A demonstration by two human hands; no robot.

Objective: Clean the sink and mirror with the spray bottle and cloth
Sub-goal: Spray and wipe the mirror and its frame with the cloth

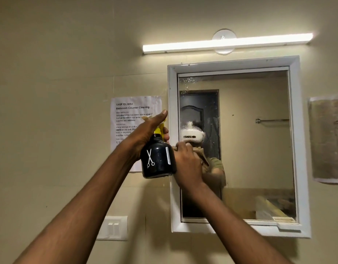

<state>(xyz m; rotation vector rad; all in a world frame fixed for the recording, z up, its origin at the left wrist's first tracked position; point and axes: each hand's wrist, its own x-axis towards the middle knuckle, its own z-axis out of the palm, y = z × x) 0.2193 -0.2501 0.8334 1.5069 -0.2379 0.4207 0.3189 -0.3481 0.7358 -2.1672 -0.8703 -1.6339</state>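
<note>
The mirror [250, 130] hangs in its white frame at about three o'clock from the hands, with droplets and spray streaks showing across its upper left glass — it looks wetted but not yet wiped dry there. The left hand [145, 134] is wrapped around the neck of the black spray bottle [158, 159], thumb raised at twelve o'clock. The right hand [187, 164] presses a cloth [199, 152] against the glass; the cloth is mostly hidden, so its hold is probably a bunched grip. The sink is out of view — its cleaning cannot be judged.
</note>
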